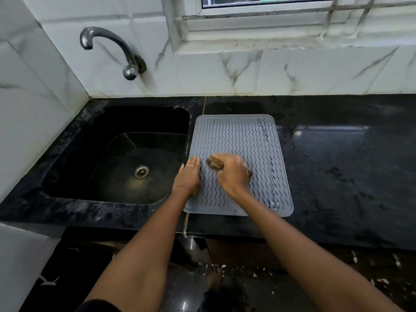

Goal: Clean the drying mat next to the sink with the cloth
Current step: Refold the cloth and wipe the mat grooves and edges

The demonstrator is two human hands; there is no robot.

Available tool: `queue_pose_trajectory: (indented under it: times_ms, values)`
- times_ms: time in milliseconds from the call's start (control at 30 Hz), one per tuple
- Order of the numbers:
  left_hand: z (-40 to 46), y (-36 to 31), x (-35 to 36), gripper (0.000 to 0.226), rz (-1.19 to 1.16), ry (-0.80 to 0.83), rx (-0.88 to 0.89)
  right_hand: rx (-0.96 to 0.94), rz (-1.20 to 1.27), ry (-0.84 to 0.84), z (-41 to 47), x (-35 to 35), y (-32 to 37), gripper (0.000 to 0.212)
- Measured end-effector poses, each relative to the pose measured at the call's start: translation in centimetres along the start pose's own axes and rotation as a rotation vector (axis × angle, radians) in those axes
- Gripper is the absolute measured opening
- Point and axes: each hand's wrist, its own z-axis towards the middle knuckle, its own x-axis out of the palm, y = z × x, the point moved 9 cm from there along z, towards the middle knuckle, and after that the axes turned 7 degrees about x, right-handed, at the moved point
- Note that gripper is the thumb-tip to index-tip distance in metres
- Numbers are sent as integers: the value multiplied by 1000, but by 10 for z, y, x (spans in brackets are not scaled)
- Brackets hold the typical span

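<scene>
Your right hand (234, 174) grips the brown cloth (215, 164) on the drying mat (252, 140); your left hand (189, 176) lies flat on its left edge. The black counter (337, 167) carries the mat, long axis running away from you, beside the sink (117, 154); the tap (108, 48) stands behind.

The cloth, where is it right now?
In the head view, the cloth is bunched under the right hand, on the grey drying mat just right of the sink. The left hand rests flat on the mat's left edge.
</scene>
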Motion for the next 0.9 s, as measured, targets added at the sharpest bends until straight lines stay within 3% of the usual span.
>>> queue_pose_trajectory:
  times_ms: [100,167,300,533,633,700,833,900]
  values:
    - [-11,-1,3,56,17,-5,-2,-26,-314,308,17,42,-2,68]
    - [-16,-1,4,55,29,-10,-3,-155,-529,359,1,60,-10,76]
    - [-21,-2,5,56,40,-7,-5,-391,-563,322,-58,53,-9,64]
    - [-25,-8,2,58,62,-2,-3,-458,-397,370,-121,30,-2,45]
    - [-24,-5,-1,57,53,6,0,-289,-197,528,-93,19,7,37]
    - [-22,-5,-7,52,37,-3,18,-30,148,662,-67,9,9,38]
    - [-20,0,-22,38,44,10,0,324,712,709,-23,-4,2,51]
    - [-19,3,-25,39,59,-19,9,369,687,756,-12,4,-7,49]
